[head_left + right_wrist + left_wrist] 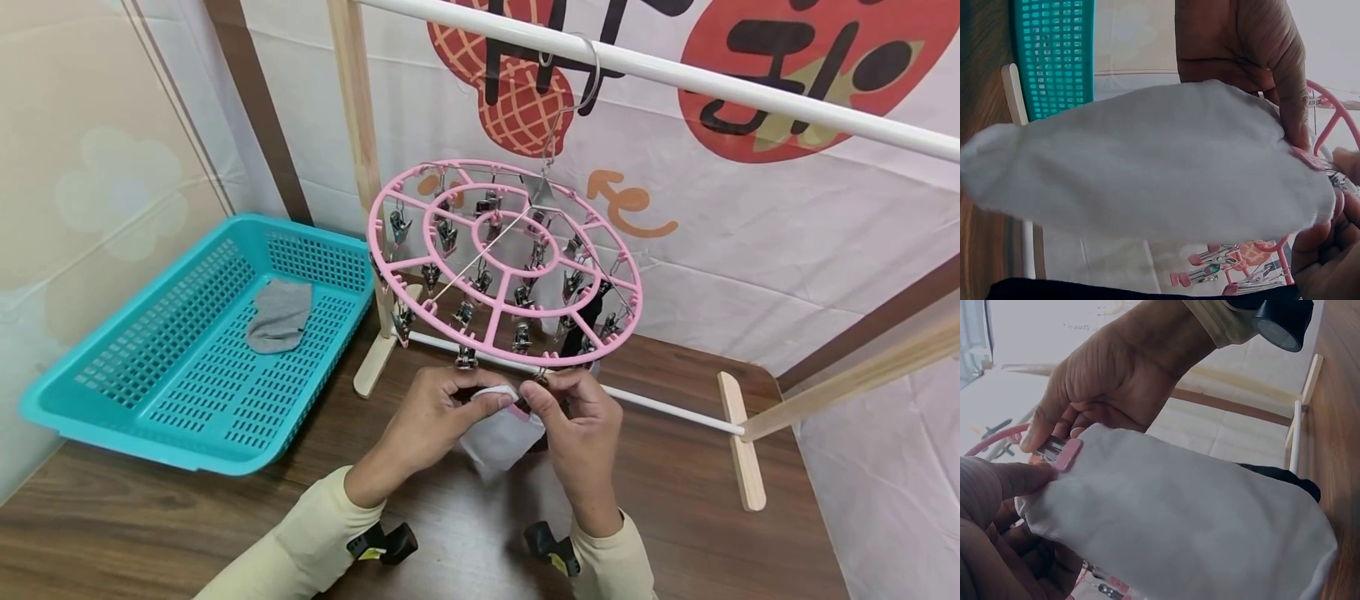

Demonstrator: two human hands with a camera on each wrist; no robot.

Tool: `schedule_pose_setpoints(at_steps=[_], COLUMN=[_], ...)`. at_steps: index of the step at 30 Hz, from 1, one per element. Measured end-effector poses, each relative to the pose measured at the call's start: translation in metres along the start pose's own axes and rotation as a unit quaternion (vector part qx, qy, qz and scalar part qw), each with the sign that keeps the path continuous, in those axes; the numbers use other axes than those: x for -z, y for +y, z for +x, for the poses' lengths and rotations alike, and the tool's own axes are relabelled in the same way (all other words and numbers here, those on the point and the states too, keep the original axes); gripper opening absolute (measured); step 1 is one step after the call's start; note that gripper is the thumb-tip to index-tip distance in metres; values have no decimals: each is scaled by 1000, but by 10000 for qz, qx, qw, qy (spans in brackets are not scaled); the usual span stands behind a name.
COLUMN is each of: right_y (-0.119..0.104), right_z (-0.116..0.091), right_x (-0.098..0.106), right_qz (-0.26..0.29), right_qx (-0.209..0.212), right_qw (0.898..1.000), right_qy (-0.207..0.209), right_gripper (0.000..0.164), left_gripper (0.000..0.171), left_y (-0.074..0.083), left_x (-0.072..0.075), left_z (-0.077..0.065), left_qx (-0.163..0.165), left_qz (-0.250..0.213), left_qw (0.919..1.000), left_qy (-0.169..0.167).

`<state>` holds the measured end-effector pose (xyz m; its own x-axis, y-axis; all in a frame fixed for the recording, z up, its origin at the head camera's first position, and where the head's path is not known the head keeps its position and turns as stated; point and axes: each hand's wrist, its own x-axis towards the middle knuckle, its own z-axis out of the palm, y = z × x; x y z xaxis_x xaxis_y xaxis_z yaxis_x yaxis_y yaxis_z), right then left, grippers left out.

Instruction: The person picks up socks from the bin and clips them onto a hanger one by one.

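Note:
A white sock (501, 446) hangs from its cuff between my hands, just below the front rim of a round pink clip hanger (496, 321). My left hand (431, 417) pinches the cuff with thumb and fingers. My right hand (588, 429) pinches the metal clip beside it, whose pink-tipped jaws sit over the cuff, as the left wrist view shows with the clip (1069, 454). The sock (1147, 169) spreads wide across the right wrist view, covering part of the left hand's fingers.
The hanger hooks over a white rod (675, 79) on a wooden stand. More metal clips dangle from its rings; a black item (591, 317) hangs at the back right. Left stands a turquoise basket (187, 454) holding a grey sock (280, 317). The stand's wooden foot (742, 442) is at right.

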<state>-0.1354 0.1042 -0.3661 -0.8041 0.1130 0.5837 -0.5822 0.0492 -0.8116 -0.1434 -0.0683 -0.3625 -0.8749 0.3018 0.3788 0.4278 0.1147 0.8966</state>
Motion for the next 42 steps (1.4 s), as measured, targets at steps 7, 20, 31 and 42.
schedule_pose_setpoints(at_steps=[7,20,31,42], right_y=[1,1,1,-1], right_z=[1,2,4,8], right_x=[2,4,9,15], right_qz=[-281,-279,-119,-160], right_qx=[81,-203,-105,-174], right_qw=[9995,9994,9998,9993], right_qy=[-144,48,131,278], right_gripper=[14,15,12,14], left_gripper=[8,3,7,6], left_y=[2,5,6,7], left_x=[1,1,2,3], left_z=[1,0,-2,-4], left_qx=[204,607,710,711], left_qz=[41,107,272,431], left_qw=[9998,9981,9965,9958], left_qy=[-33,-81,-337,-397])
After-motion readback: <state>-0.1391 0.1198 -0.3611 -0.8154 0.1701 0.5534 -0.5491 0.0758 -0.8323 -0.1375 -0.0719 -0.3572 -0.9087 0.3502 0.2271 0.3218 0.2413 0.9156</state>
